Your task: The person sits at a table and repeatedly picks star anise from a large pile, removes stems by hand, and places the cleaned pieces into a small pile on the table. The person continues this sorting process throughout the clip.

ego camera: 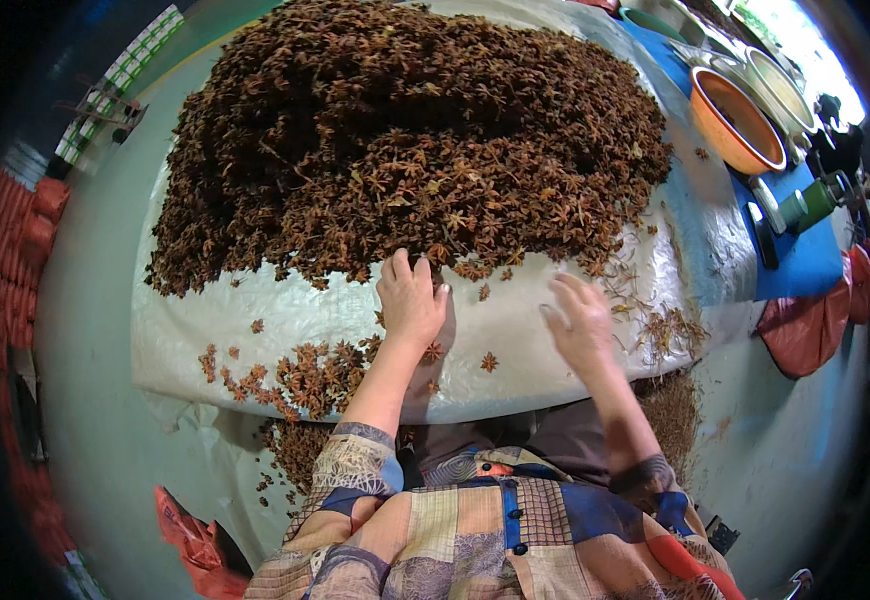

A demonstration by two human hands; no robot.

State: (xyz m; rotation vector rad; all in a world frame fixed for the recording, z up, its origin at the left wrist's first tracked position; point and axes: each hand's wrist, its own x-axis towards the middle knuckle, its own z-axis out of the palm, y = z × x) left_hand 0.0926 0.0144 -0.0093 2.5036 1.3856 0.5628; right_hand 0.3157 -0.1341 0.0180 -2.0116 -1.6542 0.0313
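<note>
A large heap of dried star anise (435, 180) covers the far part of a table wrapped in plastic sheeting (510, 322). My left hand (409, 300) reaches to the heap's near edge, fingertips against the pods; whether it grips one is hidden. Over the bare plastic to the right is my right hand (581, 319), blurred, fingers apart, with nothing visible in it. Near my left forearm lies a smaller group of star anise (322, 379). A single star anise (489, 362) rests between my forearms. Thin stalks (671, 334) form a small pile at the right.
An orange basin (742, 124) and a green cylindrical object (817, 206) stand on a blue surface (806, 262) at the right. Brown plant debris (296, 454) lies below the table's near edge. Red sacks (7, 262) are stacked at the left, near a hand truck (109, 112).
</note>
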